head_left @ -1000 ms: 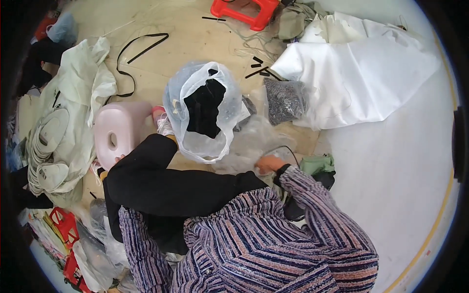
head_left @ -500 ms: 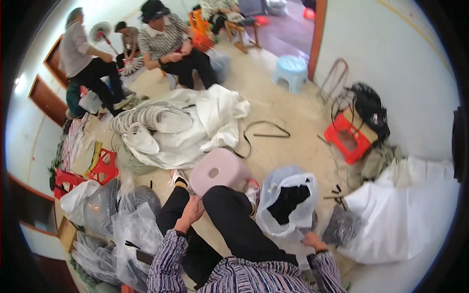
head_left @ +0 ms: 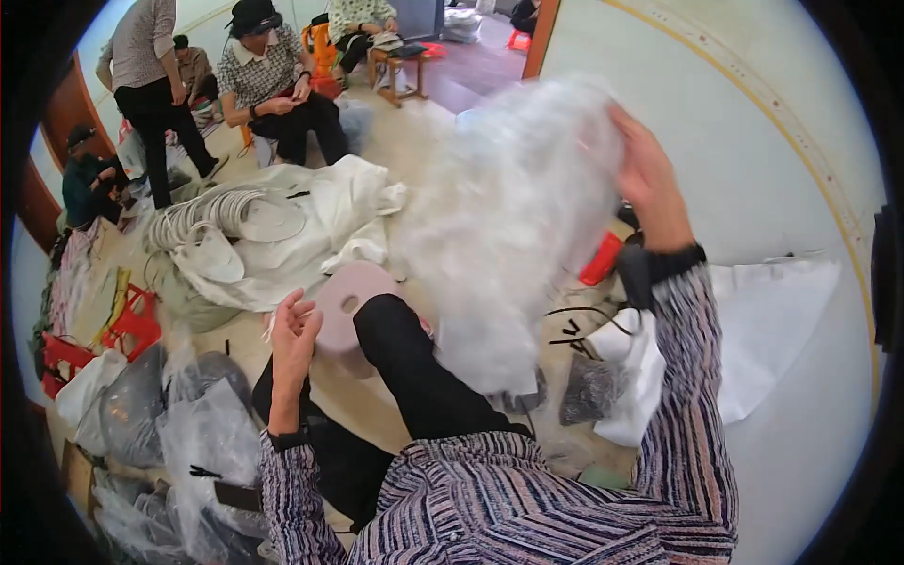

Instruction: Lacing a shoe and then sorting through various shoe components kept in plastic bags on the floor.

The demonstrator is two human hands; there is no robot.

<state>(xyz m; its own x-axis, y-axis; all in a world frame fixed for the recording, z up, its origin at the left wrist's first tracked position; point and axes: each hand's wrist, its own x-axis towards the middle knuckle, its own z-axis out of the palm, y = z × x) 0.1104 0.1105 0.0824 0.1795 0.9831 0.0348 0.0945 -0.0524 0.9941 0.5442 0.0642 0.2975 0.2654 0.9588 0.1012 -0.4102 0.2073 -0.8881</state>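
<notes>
A large clear plastic bag (head_left: 513, 226), smeared by motion, hangs in the air right of centre. My right hand (head_left: 650, 174) is raised at its upper right edge, with the fingers closed on the bag and partly hidden behind it. Lower down, my left hand (head_left: 294, 339) is held up with its fingers apart and nothing in it. Just beside that hand stands a pink stool (head_left: 330, 306) with a hole in its seat, in front of my knees.
White sheeting (head_left: 330, 207) on the floor bears a row of ring-shaped pale pieces (head_left: 226, 212). Filled plastic bags (head_left: 212, 433) lie at my left, near red stools (head_left: 132, 320). At right are a dark packet (head_left: 591, 388) and a white sack (head_left: 763, 320). Several people sit or stand beyond.
My right hand has risen from low beside my leg, and the plastic bag is now lifted and spread. My left hand has come up off my knee and opened. The view has shifted right.
</notes>
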